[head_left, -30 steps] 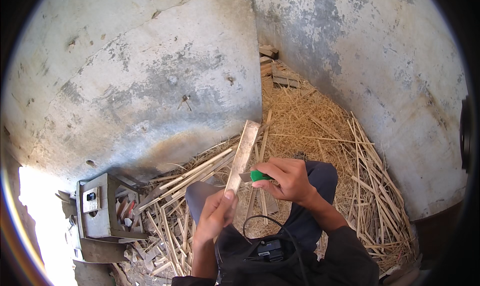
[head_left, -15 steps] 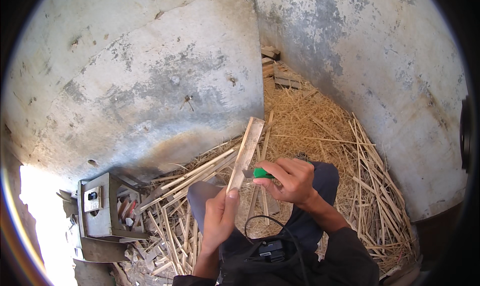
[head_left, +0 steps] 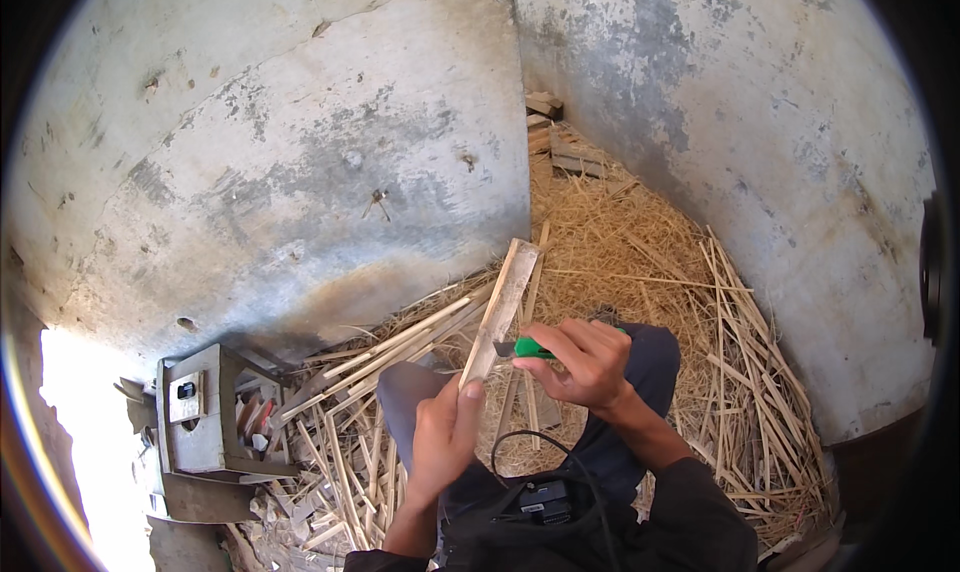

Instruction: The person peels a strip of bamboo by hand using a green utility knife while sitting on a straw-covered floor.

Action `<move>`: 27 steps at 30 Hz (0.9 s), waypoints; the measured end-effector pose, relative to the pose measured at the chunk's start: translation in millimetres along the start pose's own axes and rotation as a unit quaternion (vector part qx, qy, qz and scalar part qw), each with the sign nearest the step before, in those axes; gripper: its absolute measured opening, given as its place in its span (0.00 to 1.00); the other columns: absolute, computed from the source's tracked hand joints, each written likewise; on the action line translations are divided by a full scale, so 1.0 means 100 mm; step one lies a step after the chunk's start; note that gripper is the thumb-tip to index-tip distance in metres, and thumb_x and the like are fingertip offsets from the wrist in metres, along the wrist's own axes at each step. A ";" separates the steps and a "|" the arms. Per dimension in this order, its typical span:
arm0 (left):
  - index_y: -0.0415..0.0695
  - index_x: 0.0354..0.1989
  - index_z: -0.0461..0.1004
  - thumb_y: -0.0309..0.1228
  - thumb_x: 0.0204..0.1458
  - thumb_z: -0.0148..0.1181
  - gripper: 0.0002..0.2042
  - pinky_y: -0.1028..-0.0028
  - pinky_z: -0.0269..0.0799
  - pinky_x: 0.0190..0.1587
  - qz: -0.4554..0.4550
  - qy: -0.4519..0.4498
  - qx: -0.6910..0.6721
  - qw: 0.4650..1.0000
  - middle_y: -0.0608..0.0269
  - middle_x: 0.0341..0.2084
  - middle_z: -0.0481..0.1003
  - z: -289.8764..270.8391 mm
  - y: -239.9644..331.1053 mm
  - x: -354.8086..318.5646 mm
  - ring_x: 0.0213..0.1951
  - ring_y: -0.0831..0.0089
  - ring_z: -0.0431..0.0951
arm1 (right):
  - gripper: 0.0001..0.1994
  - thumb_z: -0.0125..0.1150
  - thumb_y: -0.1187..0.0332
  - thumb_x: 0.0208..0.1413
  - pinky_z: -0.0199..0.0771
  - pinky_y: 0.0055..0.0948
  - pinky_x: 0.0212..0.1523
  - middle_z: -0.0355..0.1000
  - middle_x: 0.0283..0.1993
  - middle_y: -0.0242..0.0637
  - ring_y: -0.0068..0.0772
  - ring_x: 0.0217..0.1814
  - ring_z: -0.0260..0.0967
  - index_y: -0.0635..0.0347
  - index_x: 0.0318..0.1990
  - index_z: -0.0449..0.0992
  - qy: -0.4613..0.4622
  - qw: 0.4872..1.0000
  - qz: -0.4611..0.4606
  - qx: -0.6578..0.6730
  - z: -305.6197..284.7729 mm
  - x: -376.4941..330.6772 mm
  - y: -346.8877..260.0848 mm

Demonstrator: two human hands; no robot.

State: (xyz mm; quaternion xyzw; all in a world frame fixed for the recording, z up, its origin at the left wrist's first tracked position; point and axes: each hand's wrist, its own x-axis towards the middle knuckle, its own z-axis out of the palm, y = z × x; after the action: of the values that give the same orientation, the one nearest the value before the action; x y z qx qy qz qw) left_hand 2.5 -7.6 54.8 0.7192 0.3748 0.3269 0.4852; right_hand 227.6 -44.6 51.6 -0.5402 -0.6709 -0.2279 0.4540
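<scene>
Walls: two stained concrete walls (head_left: 300, 152) meeting in a corner, beyond both hands.
Floor litter: straw and split strips (head_left: 640, 242) spread around and under the knees.
Grey box: open metal box (head_left: 195, 412) well to the left of the left grip.
Wooden slat (head_left: 500, 307): upright, tilted away; left hand (head_left: 445, 437) closes its grip round the lower end. Looks light, stiff, splintery; best taken low, clear of the blade.
Green-handled knife (head_left: 530, 349): enclosed in the right hand (head_left: 585, 362), blade touching the slat's edge.
</scene>
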 end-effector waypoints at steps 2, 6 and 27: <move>0.36 0.43 0.77 0.33 0.75 0.51 0.13 0.68 0.63 0.26 -0.050 -0.055 -0.100 0.992 0.62 0.16 0.66 -0.09 -0.12 0.02 0.21 0.78 0.68 | 0.16 0.75 0.50 0.59 0.64 0.29 0.21 0.69 0.21 0.26 0.26 0.19 0.67 0.52 0.43 0.87 -0.001 1.000 0.000 -0.004 -0.02 -0.02 0.00; 0.36 0.43 0.77 0.34 0.75 0.51 0.14 0.72 0.60 0.26 -0.072 -0.088 -0.102 0.988 0.70 0.17 0.65 -0.13 -0.11 -0.21 0.23 0.83 0.63 | 0.15 0.70 0.54 0.67 0.67 0.29 0.23 0.75 0.24 0.34 0.25 0.21 0.69 0.59 0.43 0.86 0.180 0.946 0.268 -0.005 -0.12 0.15 0.67; 0.38 0.39 0.76 0.36 0.77 0.48 0.17 0.77 0.54 0.26 -0.062 -0.050 -0.114 0.990 0.79 0.21 0.63 -0.11 -0.06 -0.09 0.25 0.88 0.58 | 0.16 0.76 0.53 0.59 0.69 0.30 0.21 0.77 0.26 0.32 0.32 0.20 0.73 0.57 0.42 0.86 -0.042 0.989 0.028 0.140 0.08 -0.06 0.05</move>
State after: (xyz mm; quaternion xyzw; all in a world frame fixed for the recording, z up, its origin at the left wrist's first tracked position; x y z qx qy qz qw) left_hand -12.0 -8.7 51.7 0.6498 0.3540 0.3001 0.6019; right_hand 229.2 -40.2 41.5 -0.4990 -0.6991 -0.0960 0.5031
